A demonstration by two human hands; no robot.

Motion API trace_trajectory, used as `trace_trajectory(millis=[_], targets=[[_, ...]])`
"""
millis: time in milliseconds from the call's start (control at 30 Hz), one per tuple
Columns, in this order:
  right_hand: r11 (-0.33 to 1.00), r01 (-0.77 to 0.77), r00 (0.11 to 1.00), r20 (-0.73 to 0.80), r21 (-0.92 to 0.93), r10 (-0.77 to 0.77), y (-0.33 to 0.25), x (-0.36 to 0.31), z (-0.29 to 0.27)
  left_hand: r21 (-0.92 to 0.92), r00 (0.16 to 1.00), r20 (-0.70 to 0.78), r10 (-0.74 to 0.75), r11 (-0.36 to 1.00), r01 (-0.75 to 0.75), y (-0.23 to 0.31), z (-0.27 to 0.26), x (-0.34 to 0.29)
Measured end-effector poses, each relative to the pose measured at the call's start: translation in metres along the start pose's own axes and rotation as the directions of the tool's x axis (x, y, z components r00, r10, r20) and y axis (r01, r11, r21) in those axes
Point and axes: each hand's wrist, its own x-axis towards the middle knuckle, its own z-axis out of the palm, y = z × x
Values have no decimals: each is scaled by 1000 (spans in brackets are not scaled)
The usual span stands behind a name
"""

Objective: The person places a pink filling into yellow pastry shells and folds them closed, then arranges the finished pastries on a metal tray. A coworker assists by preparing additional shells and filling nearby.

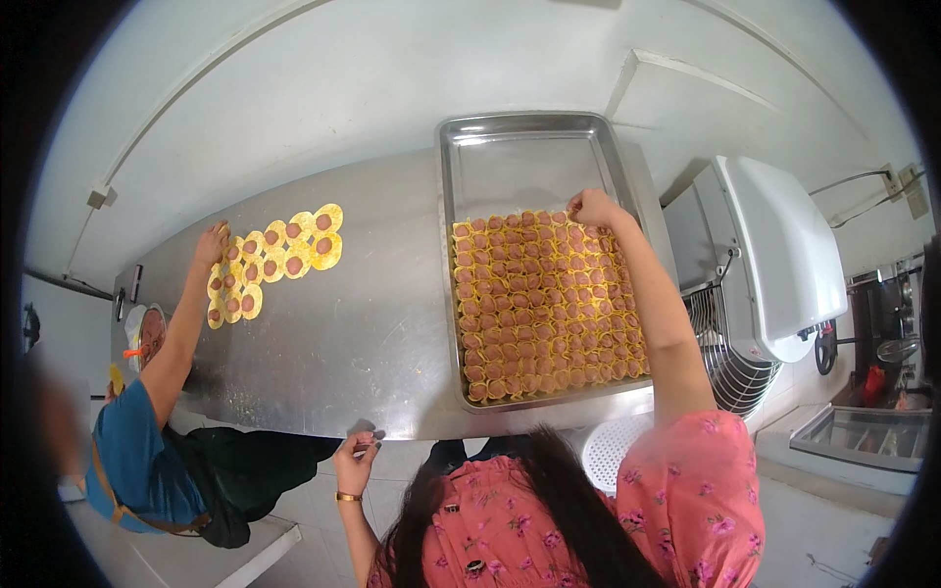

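My right hand (pixel 593 208) reaches over the far edge of a block of open-topped dumplings (pixel 549 304), with yellow wrappers and pinkish filling, set in tight rows. Its fingers are pinched at the right part of the farthest row, on a dumpling mostly hidden by them. The dumplings fill the near part of a large metal tray (pixel 524 152); bare metal shows beyond them. By the table's front edge, my left hand (pixel 358 459) is held with loosely bent fingers, apart from the tray. I see nothing in it.
A co-worker's hand (pixel 212 242) touches flat round yellow wrappers (pixel 274 250) topped with meat balls, on the steel table (pixel 382 284). A bowl of filling (pixel 150 333) stands at far left. Right of the tray is a white machine (pixel 779 260) with a wire guard (pixel 737 367).
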Motion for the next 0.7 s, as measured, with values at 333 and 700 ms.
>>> trace_trajectory(millis=[333, 700], targets=[[947, -69, 995, 85, 312, 45, 10, -7, -6, -26, 997, 5, -80, 996, 80, 1, 3, -5], [987, -48, 998, 40, 153, 42, 3, 0, -1, 75, 999, 20, -41, 996, 40, -9, 5, -11]])
